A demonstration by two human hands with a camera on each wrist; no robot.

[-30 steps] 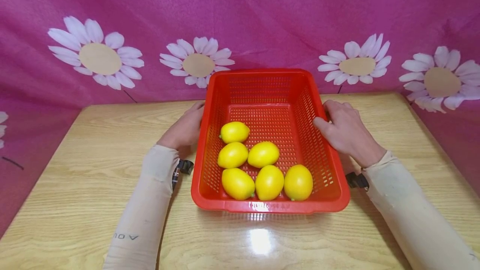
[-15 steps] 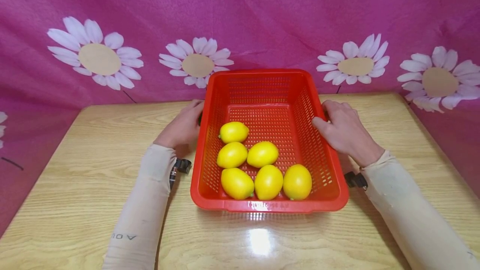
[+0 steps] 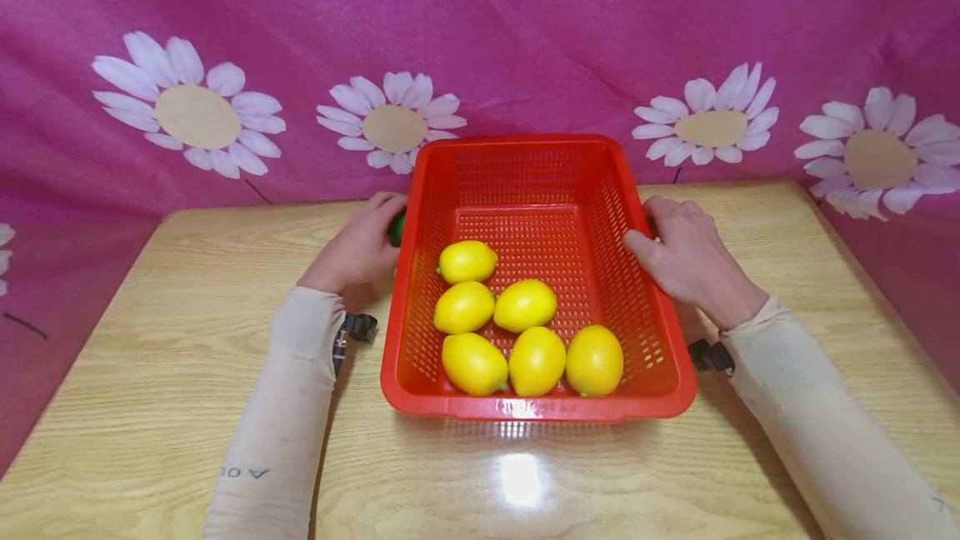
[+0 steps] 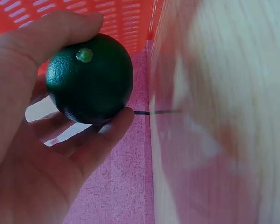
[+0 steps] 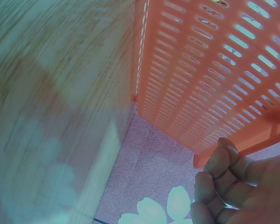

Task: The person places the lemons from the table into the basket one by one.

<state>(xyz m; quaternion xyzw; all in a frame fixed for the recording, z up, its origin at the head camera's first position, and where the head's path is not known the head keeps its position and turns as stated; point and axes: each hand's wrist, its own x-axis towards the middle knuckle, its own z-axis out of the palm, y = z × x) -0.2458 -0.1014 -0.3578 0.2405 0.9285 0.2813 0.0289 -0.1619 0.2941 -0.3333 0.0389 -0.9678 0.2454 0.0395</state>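
Observation:
In the head view a red plastic basket (image 3: 528,409) with slotted walls stands mid-table, several yellow lemons (image 3: 537,361) lying in its near half. Just outside its left wall, my left hand (image 3: 357,244) holds a dark green citrus fruit (image 4: 89,79), round with a pale stem end, between thumb and fingers. The basket mostly hides that fruit (image 3: 396,228) in the head view. On the opposite side, my right hand (image 3: 690,255) grips the basket's rim, thumb over the top. Its curled fingertips (image 5: 218,161) show under the rim in the right wrist view.
The wooden table (image 3: 187,357) extends to both sides and in front of the basket. A pink cloth (image 3: 510,32) printed with white daisies hangs close behind the table's back edge. Black wrist cameras (image 3: 360,327) sit beside the basket's walls.
My left hand has shifted slightly left, away from the basket's wall, and the green citrus fruit in it has come into sight. The right hand keeps its place on the rim.

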